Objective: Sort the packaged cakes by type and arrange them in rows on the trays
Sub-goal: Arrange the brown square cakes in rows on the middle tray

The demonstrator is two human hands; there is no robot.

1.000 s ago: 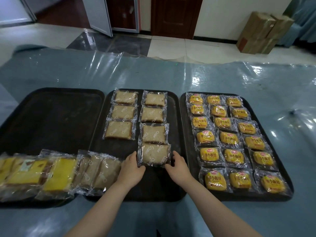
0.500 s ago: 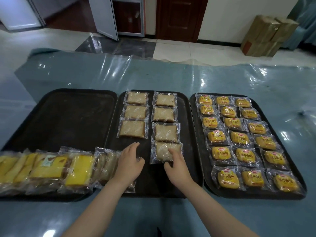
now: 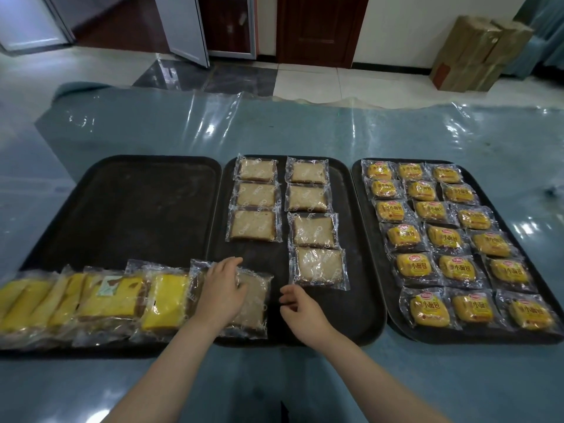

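The left grip now lies flat on a brown cake packet, having left the placed packet; right grip hovers loosely curled, empty.

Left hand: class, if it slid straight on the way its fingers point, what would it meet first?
Probably the nearest pale cake packet in the middle tray's left row, after bare tray; depth is uncertain. The left hand now rests on another packet.

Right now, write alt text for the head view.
A person's left hand rests on a wrapped brown cake slice at the middle tray's near edge; the right hand hovers beside it, holding nothing. Seven brown slices lie in two columns there, and yellow buns fill the right tray.
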